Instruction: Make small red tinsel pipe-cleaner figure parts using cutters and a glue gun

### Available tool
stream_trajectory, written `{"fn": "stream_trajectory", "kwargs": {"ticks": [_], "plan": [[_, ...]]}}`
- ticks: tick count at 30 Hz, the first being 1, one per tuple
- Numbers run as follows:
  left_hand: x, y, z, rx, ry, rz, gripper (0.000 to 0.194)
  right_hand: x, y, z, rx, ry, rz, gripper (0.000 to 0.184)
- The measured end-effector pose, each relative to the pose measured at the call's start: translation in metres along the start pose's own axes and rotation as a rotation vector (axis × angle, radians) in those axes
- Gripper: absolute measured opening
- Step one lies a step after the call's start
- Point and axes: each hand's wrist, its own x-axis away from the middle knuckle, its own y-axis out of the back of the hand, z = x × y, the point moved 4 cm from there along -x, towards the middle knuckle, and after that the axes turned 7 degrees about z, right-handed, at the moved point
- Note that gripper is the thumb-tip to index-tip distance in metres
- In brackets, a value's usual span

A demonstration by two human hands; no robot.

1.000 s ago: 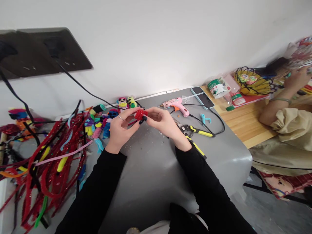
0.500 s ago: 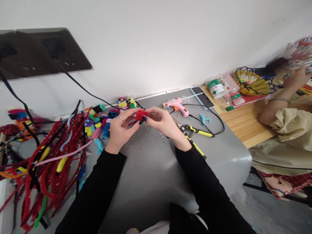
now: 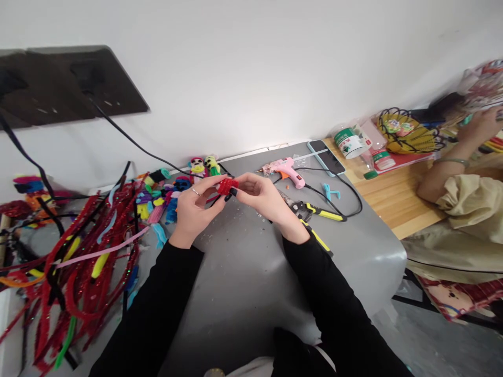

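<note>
Between the fingertips of both hands is a small red sparkly pipe-cleaner piece [image 3: 225, 186], wound into a compact shape. My left hand [image 3: 198, 209], with a ring on one finger, pinches its left side. My right hand [image 3: 261, 199] grips the right side, a dark-nailed thumb pressed close beneath it. Fingers cover part of the piece. Both hands hover over the grey table [image 3: 236, 293]. Behind them stand two small pipe-cleaner figures [image 3: 204, 166]. A pink glue gun [image 3: 286, 170] lies just beyond my right hand.
Red tinsel pipe cleaners [image 3: 86, 272] are heaped at left beside colourful pipe-cleaner bits [image 3: 151, 201]. Yellow-handled pliers [image 3: 324, 212], a blue scrap [image 3: 330, 192] and a phone [image 3: 327, 157] lie at right. A co-worker's arm [image 3: 451, 162] rests at the wooden table [image 3: 377, 201], near a basket [image 3: 412, 139].
The red piece has turned very slightly between my fingertips; both hands keep nearly the same place. The co-worker's hand at far right has shifted a little.
</note>
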Motion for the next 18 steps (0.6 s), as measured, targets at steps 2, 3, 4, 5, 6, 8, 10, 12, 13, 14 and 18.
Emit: {"fn": "stream_trajectory", "kwargs": {"ticks": [2, 3, 4, 5, 6, 8, 10, 12, 13, 14, 18], "plan": [[-0.0003, -0.0002, 0.0, -0.004, -0.004, 0.002, 0.035, -0.0002, 0.0003, -0.0005, -0.003, -0.001, -0.001, 0.026], [-0.0003, -0.0006, -0.0001, -0.006, -0.002, 0.002, 0.035, -0.0004, 0.0004, -0.0008, -0.004, -0.003, -0.001, 0.027], [-0.0003, -0.001, -0.0004, -0.01, -0.001, -0.001, 0.035, -0.0005, 0.0005, -0.0011, -0.003, -0.004, 0.0, 0.027], [-0.0002, -0.0015, -0.0008, -0.014, 0.001, -0.002, 0.034, -0.0005, 0.0006, -0.0013, -0.004, -0.005, 0.001, 0.027], [-0.0002, -0.002, -0.0015, -0.015, -0.001, -0.004, 0.034, -0.0005, 0.0007, -0.0014, -0.004, -0.006, -0.001, 0.027], [-0.0002, -0.003, -0.0026, -0.015, -0.002, -0.003, 0.033, -0.0005, 0.0011, -0.0016, -0.005, -0.006, -0.005, 0.026], [-0.0004, -0.0033, -0.0026, -0.011, 0.003, 0.003, 0.033, -0.0005, 0.0015, -0.002, -0.005, -0.01, -0.008, 0.026], [-0.0007, -0.0028, -0.0011, 0.0, 0.018, 0.011, 0.033, -0.0006, 0.0018, -0.0025, -0.007, -0.02, -0.008, 0.026], [-0.0009, -0.0023, 0.0, 0.011, 0.026, 0.013, 0.034, -0.0008, 0.0018, -0.0025, -0.01, -0.025, -0.007, 0.027], [-0.001, -0.0017, 0.0011, 0.026, 0.033, 0.014, 0.034, -0.0009, 0.0018, -0.0024, -0.016, -0.028, -0.005, 0.028], [-0.001, 0.0002, 0.005, 0.064, 0.064, 0.008, 0.036, -0.0012, 0.0013, -0.001, -0.028, -0.04, 0.004, 0.027]]}}
